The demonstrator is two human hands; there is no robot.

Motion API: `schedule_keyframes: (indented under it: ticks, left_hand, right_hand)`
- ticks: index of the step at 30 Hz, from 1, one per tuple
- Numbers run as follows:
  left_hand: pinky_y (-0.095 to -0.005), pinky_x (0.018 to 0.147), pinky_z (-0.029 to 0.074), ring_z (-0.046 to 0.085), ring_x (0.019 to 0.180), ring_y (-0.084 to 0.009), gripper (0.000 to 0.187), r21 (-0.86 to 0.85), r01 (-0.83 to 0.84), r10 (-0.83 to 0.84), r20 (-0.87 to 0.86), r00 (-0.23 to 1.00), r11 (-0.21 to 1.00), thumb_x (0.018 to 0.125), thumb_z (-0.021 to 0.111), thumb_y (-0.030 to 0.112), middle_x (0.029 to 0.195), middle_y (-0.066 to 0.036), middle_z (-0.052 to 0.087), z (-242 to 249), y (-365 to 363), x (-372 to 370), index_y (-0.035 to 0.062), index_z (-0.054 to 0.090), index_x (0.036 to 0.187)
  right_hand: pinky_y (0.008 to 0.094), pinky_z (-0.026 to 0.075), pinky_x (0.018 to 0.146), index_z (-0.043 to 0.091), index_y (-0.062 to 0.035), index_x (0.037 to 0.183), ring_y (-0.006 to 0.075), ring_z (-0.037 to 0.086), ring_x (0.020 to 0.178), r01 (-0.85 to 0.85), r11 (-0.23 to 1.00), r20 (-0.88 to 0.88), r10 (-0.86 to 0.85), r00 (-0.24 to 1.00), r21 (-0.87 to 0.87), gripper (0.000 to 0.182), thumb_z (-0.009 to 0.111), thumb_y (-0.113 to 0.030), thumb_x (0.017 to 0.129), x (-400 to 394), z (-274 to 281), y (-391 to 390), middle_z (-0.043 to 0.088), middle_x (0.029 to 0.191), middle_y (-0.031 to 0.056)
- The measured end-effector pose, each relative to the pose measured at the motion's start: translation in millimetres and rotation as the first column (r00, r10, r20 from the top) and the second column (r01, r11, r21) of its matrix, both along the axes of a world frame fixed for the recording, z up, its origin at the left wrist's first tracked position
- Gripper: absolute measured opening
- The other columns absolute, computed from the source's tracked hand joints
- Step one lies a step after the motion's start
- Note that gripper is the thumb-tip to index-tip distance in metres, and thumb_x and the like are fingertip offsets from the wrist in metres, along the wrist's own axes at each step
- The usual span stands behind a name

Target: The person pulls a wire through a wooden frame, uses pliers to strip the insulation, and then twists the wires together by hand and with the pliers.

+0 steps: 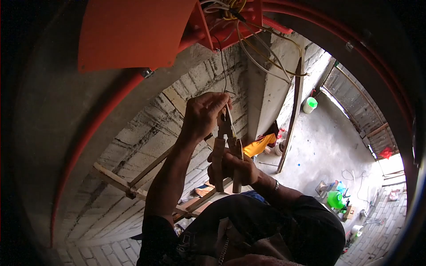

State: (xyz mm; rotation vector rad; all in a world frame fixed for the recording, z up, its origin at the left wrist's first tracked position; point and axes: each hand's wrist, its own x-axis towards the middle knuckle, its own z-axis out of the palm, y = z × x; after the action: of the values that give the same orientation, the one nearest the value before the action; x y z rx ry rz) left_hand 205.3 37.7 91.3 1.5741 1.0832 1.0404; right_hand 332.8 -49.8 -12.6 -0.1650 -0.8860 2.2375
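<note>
Raised in front of my chest, my right hand (237, 168) is wrapped round the handles of a pair of pliers (218, 153), whose jaws point up. The handles look pale and worn. My left hand (203, 116) is closed in a pinch beside the jaws, thumb and forefinger on the end of a white wire (229, 114). That wire runs down along the pliers toward my right hand. A thin black wire (223, 66) hangs from the orange electrical box (213, 37) overhead and reaches my left fingertips.
Loose grey and yellow wires (277, 62) dangle from the box, beside a large orange panel (133, 35). Red conduit (100, 126) curves along the ceiling. A wooden frame (113, 178) stands by the block wall. Far below, a green-topped bucket (309, 105) and green items (336, 200) sit on the floor.
</note>
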Motion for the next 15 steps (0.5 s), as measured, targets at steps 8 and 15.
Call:
schedule_keyframes:
  ticks: [8,15]
  left_hand:
    - [-0.0355,0.080,0.046,0.060,0.084,-0.0207,0.031,-0.126,0.227,-0.179,0.313,0.933,0.966,0.090,0.053,0.027,0.084,-0.012,0.063,-16.9,11.7,-4.5,-0.0023,0.060,0.096]
    - [-0.0394,0.095,0.041,0.059,0.098,-0.0239,0.041,-0.114,0.184,-0.112,0.460,0.881,0.976,0.089,0.051,0.033,0.099,-0.015,0.061,-21.9,3.5,0.2,-0.0047,0.055,0.106]
  right_hand:
    - [0.0434,0.048,0.084,0.040,0.0022,0.121,0.0285,0.059,0.095,0.045,0.997,0.074,-0.050,0.996,0.067,0.049,0.041,-0.039,0.093,4.7,-6.7,7.4,0.057,0.100,0.0179]
    - [0.0416,0.045,0.090,0.038,0.0019,0.127,0.0285,0.058,0.102,0.074,0.977,0.195,-0.113,0.974,0.198,0.052,0.044,-0.037,0.093,16.9,-6.2,13.1,0.058,0.105,0.0173]
